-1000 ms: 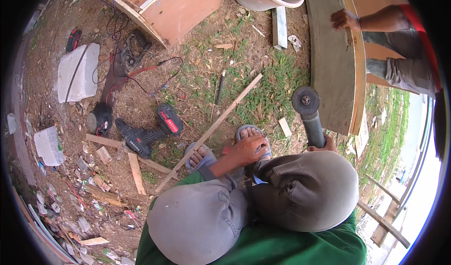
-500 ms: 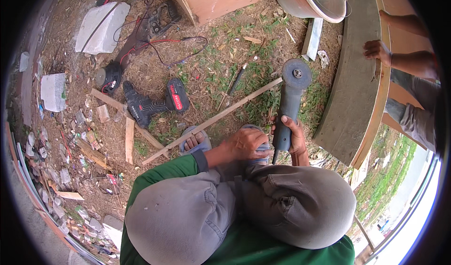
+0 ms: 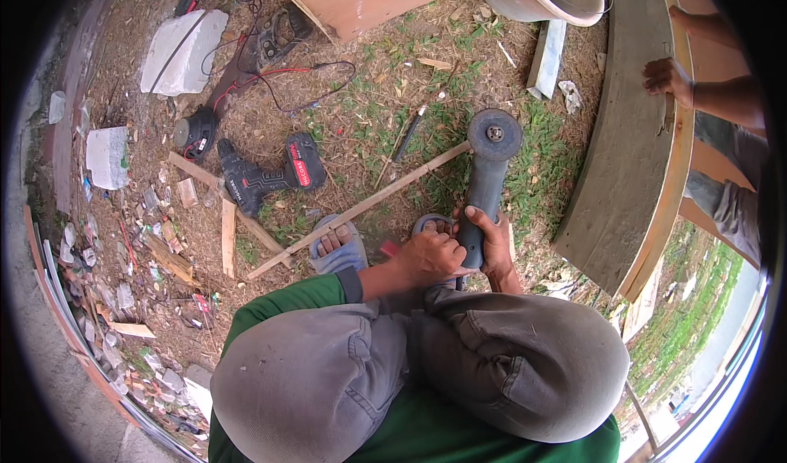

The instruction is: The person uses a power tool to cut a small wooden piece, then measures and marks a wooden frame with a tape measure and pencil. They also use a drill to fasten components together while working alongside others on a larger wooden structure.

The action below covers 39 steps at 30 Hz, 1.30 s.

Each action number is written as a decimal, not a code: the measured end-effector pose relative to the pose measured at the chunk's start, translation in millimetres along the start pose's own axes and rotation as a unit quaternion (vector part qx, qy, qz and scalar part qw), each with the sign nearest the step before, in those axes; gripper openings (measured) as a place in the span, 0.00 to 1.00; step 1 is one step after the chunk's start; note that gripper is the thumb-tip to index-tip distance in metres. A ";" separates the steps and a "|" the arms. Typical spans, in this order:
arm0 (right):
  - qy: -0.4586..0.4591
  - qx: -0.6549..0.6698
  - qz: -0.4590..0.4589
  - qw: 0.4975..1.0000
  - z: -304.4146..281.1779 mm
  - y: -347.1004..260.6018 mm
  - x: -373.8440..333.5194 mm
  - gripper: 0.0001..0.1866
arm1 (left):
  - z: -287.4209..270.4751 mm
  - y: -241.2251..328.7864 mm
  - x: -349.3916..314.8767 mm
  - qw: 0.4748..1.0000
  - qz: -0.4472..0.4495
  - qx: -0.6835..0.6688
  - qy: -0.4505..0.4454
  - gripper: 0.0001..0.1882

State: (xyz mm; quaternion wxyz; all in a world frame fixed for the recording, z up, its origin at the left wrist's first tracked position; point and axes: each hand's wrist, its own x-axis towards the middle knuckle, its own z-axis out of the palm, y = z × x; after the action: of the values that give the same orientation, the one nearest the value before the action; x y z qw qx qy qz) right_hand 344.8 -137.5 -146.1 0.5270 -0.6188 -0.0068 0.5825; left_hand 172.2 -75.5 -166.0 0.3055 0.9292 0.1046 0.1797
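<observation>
My right hand (image 3: pixel 494 248) grips the dark body of an angle grinder (image 3: pixel 482 180), its round disc (image 3: pixel 494 133) pointing away from me. Beside the grinder's lower end, my left hand (image 3: pixel 432 256) is closed, knuckles up. A small red piece (image 3: pixel 388 250) shows at the left hand's outer side; whatever the fingers hold is hidden. A thin wooden strip (image 3: pixel 369 205) slants across the ground, its far end close to the disc. My sandalled feet are beneath, the left sandal (image 3: pixel 340 246) partly under the strip.
A cordless drill (image 3: pixel 266 176) lies left by wood offcuts (image 3: pixel 229 237). Beyond are a black round device with wires (image 3: pixel 195 131), a white block (image 3: pixel 184 51), a wooden box (image 3: pixel 361 4) and a bucket (image 3: pixel 537 0). At right, another person's hand (image 3: pixel 669 82) rests on a long board (image 3: pixel 619 151).
The grinder and my right hand have shifted slightly left and nearer to me. My left hand has closed in beside the grinder's body, and a red piece now shows by it.
</observation>
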 end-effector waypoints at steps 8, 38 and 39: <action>0.027 -0.037 -0.035 0.998 -6.4 3.3 -7.5 0.19 | 14.0 9.3 -0.7 0.998 0.004 0.052 -0.046 0.23; 0.100 -0.135 -0.100 0.981 -0.7 12.7 -9.3 0.19 | 19.4 24.7 4.5 0.987 -0.007 0.117 -0.110 0.12; 0.095 -0.142 -0.101 0.980 -2.3 10.3 -7.6 0.19 | 17.4 20.3 9.3 0.983 -0.001 0.127 -0.131 0.13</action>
State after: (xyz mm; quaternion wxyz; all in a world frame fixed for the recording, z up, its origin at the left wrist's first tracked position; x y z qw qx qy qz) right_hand 337.8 -148.2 -148.0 0.4885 -0.7356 -0.1020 0.4581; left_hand 189.4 -98.0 -164.2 0.1963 0.9758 0.0869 0.0412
